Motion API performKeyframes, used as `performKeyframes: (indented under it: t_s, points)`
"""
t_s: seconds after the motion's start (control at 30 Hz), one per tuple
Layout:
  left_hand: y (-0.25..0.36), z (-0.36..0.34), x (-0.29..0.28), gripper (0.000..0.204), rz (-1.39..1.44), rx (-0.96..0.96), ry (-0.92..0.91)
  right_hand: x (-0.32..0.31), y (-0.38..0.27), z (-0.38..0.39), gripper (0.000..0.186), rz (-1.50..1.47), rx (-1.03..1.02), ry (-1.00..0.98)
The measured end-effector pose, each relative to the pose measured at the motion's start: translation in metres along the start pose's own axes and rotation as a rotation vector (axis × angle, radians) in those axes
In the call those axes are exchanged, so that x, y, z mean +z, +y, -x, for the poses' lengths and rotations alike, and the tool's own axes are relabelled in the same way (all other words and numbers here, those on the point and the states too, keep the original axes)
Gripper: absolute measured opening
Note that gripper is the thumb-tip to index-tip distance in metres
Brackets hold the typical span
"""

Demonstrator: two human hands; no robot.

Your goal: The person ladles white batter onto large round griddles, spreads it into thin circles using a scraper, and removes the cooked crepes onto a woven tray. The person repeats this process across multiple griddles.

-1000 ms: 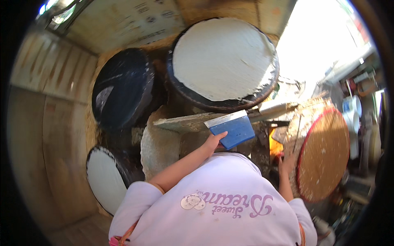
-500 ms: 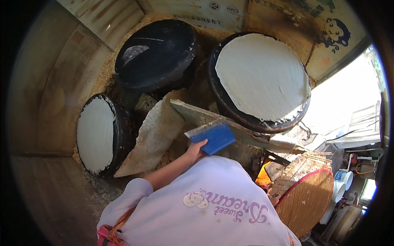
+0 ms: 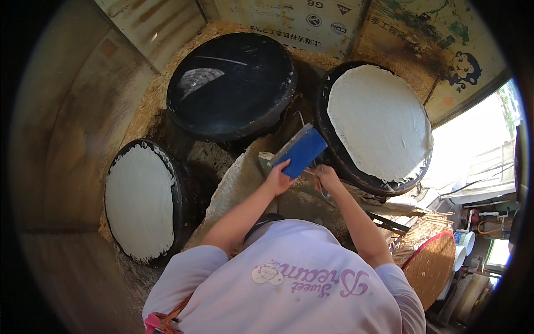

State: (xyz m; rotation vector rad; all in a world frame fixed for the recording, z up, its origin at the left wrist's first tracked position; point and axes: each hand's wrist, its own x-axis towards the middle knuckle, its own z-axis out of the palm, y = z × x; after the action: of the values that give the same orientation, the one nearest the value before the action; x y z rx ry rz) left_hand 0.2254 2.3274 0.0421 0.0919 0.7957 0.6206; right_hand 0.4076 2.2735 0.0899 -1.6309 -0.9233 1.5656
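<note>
In my left hand (image 3: pixel 278 177), closed round its near end, is a blue scraper (image 3: pixel 302 151) with a pale edge, tilted over the gap between the griddles. Close beside it, my right hand (image 3: pixel 327 179) is closed on a thin metal hook (image 3: pixel 324 192). Part of the hook passes behind the scraper, and what looks like its bent tip shows beyond it. To the right, a round black griddle carries a sheet of white batter (image 3: pixel 379 119). Another white sheet (image 3: pixel 139 201) covers the griddle at left. The far griddle (image 3: pixel 233 83) is bare and black, with a pale smear.
A rough upright slab (image 3: pixel 236 181) stands between me and the griddles. Stained panels (image 3: pixel 406 44) wall in the back, with crumbly tan material (image 3: pixel 147 103) along them. At right are a round reed mat (image 3: pixel 428 270) with a red rim, thin sticks (image 3: pixel 425 231) and white buckets (image 3: pixel 466 240).
My right hand has come into view with the metal hook. My left hand has lifted the scraper forward and turned it steeper. The view has shifted slightly.
</note>
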Motion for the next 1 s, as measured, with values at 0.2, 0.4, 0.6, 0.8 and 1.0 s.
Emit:
performKeyframes:
  t_s: [0.2,0.4,0.6,0.8,1.0]
  points:
    - [0.077,-0.035,0.031,0.031,0.012,0.001,-0.138,0.074,-0.038,-0.028,0.017,-0.387,0.142,-0.078]
    - [0.094,-0.059,0.02,0.024,0.27,-0.013,0.097,0.125,-0.053,-0.001,0.015,-0.355,0.144,-0.067]
    - [0.074,-0.023,0.009,0.022,0.24,0.108,0.214,0.153,-0.047,0.029,0.015,-0.194,0.179,-0.044]
    - [0.075,0.038,-0.044,0.018,0.389,0.152,0.232,0.189,-0.052,0.06,0.013,-0.195,0.246,-0.238]
    - [0.094,0.059,-0.082,0.025,0.417,0.352,0.431,0.19,-0.03,0.015,0.013,-0.034,0.296,-0.538]
